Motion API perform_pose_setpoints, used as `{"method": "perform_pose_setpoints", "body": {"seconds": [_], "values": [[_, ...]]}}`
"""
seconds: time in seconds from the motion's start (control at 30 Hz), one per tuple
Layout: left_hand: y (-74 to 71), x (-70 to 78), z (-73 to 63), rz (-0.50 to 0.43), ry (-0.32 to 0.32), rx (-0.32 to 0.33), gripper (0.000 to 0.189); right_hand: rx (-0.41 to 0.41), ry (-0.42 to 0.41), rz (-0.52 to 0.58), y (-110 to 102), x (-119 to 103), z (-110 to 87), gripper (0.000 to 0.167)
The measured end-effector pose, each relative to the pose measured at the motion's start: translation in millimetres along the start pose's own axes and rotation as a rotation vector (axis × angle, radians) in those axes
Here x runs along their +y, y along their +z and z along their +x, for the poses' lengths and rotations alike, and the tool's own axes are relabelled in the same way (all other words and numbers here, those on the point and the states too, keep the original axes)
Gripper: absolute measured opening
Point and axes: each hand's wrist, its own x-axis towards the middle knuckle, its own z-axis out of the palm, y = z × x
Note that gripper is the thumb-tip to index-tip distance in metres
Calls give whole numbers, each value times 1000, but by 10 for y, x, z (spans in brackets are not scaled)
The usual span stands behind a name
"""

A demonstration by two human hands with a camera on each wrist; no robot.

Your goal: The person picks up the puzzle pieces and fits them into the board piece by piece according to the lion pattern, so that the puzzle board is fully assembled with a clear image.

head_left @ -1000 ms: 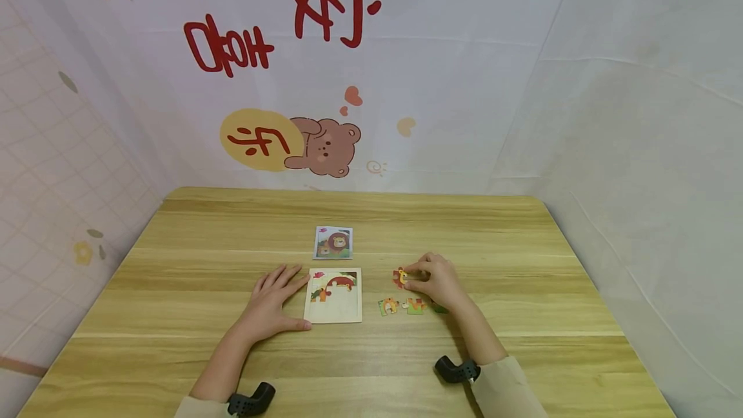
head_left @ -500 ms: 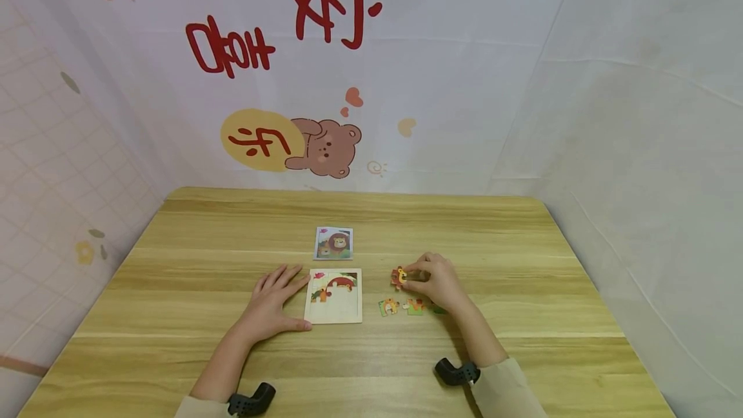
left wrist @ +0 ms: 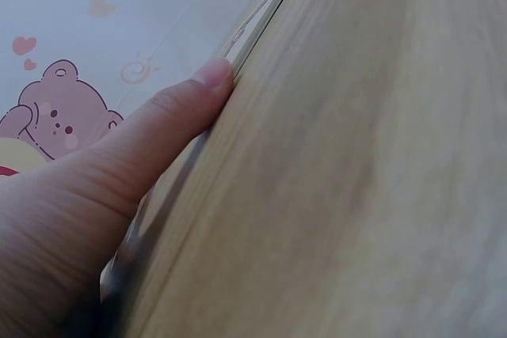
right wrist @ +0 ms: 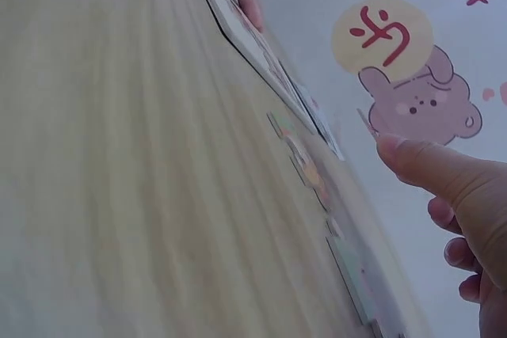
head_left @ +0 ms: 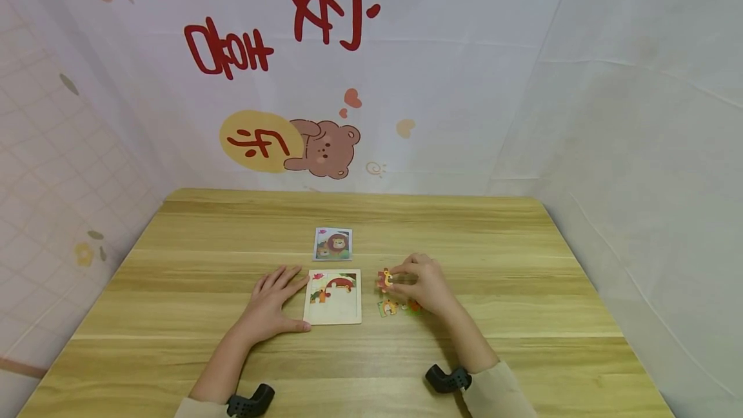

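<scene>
In the head view my right hand [head_left: 422, 284] pinches a red, orange and yellow jigsaw piece [head_left: 384, 280] between thumb and fingers, just right of the puzzle tray. The right wrist view shows only the thin edge of that piece at the thumb tip. The square puzzle tray [head_left: 338, 312] has a few pieces fitted along its top and left, with bare wood below. Spread along the tray's left side lies my left hand [head_left: 268, 305], its thumb touching the lower left corner. Loose jigsaw pieces [head_left: 387, 308] lie near the right hand, partly covered by it.
A small picture card [head_left: 333, 244] with a lion on it lies behind the tray. The wooden table [head_left: 232, 218] ends at a white printed cloth [head_left: 453, 69], with more cloth along both sides.
My right hand has carried the pinched jigsaw piece left toward the tray, covering more of the loose pieces. My left hand stays put at the tray's edge.
</scene>
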Motion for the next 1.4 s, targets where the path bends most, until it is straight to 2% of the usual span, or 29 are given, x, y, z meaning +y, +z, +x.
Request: {"method": "perform_pose_setpoints", "body": {"seconds": [0.27, 0.57, 0.83, 1.4], "values": [[-3, 7, -4, 0, -18, -17, 102, -5, -36, 18, 164, -157, 55, 26], [-7, 3, -1, -2, -12, -9, 102, -34, -75, 25, 360, -319, 128, 26], [-1, -5, 9, 4, -17, -22, 102, -66, -58, 48, 500, -450, 186, 25], [10, -1, 2, 10, -3, -5, 100, -84, -90, 15, 715, -508, 285, 26]]}}
